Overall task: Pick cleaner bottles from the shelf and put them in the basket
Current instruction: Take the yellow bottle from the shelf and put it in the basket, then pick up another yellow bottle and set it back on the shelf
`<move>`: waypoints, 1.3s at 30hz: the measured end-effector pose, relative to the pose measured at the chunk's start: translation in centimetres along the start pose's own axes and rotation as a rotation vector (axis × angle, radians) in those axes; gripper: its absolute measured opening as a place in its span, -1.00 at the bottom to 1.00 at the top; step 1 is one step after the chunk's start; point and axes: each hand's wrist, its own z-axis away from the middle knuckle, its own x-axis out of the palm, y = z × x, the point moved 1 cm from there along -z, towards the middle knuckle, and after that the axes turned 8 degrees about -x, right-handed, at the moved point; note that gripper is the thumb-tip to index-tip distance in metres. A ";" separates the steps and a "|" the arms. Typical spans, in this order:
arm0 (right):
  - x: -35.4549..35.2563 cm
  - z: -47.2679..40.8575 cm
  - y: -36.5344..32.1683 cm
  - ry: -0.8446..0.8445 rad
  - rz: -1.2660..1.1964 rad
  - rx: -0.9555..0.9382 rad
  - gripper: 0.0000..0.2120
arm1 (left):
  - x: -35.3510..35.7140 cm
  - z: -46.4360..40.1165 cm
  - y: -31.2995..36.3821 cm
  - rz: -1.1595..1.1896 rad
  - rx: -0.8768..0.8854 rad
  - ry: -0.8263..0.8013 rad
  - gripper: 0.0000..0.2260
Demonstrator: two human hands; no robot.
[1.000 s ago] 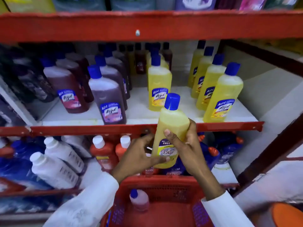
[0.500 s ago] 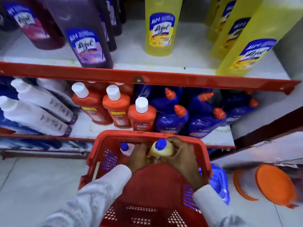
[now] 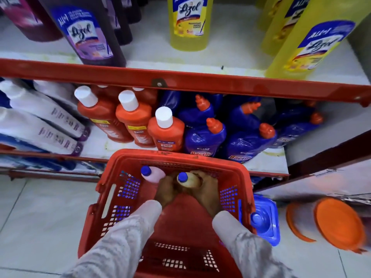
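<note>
Currently both hands are down inside the red basket (image 3: pixel 174 155), closed together around one yellow bottle (image 3: pixel 189 181). The left hand (image 3: pixel 167 191) curls round its left side and the right hand (image 3: pixel 207 189) wraps its right side, fingers of both bent against the body. The bottle stands upright, blue cap up, near the basket's far wall. Whether its base touches the basket floor cannot be told: the hands cover the lower body.

Just left of the grip, a pale pink bottle (image 3: pixel 155 174) with a blue cap stands in the same basket; contact with the left hand cannot be confirmed.

Beyond the grip, the lower shelf (image 3: pixel 267 157) holds orange bottles (image 3: pixel 166 131) with white caps and blue bottles (image 3: pixel 204 137) with orange caps. Further beyond, the upper shelf (image 3: pixel 180 81) carries yellow Lizol bottles (image 3: pixel 188 27) and purple Lizol bottles (image 3: pixel 90 37), tops cut off by the frame.

Right of the grip, outside the basket, a blue container (image 3: pixel 267 221) is partly hidden by the basket wall, and an orange round object (image 3: pixel 339 223) is blurred.
</note>
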 end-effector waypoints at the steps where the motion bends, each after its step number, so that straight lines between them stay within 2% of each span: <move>1: -0.5 0.0 -0.3 -0.002 -0.015 -0.007 -0.55 | -0.2 0.1 0.4 0.033 -0.004 -0.018 -0.64; 4: -2.6 0.2 -1.6 0.041 -0.061 -0.049 -0.56 | -2.9 1.8 3.2 -0.001 0.044 0.038 -0.60; 6: -5.0 0.4 -3.6 0.095 -0.062 -0.126 -0.68 | -5.4 3.4 6.6 -0.125 0.185 0.132 -0.55; 9: -9.9 1.1 -8.9 0.314 0.053 -0.354 -0.75 | -8.5 6.9 12.8 -0.347 0.446 0.319 -0.60; 14: -16.6 0.8 -15.9 0.737 0.379 -0.665 -0.74 | -9.9 7.8 21.5 -0.473 0.780 0.652 -0.66; 17: -19.7 0.2 -17.5 0.964 0.460 -0.690 -0.62 | -10.1 6.9 25.2 -0.572 0.791 0.771 -0.54; 20: -22.4 -1.3 -18.3 1.121 0.404 -0.601 -0.42 | -10.0 5.4 27.4 -0.680 0.718 0.779 -0.43; 24: -25.0 -4.5 -18.9 1.108 0.205 -0.430 -0.05 | -9.7 3.0 28.0 -0.766 0.614 0.714 -0.38; 26: -25.9 -6.0 -19.3 1.065 0.043 -0.393 0.06 | -9.5 2.2 27.9 -0.775 0.585 0.695 -0.40; 29: -27.4 -7.4 -19.5 1.035 -0.136 -0.366 0.06 | -9.4 1.7 27.5 -0.798 0.579 0.687 -0.43; 32: -28.1 -7.5 -19.7 0.999 -0.166 -0.400 0.01 | -9.4 1.5 27.4 -0.803 0.586 0.683 -0.44; 39: -28.3 -4.6 -22.5 0.982 -0.323 -0.699 -0.01 | -9.4 1.4 27.2 -0.767 0.575 0.644 -0.43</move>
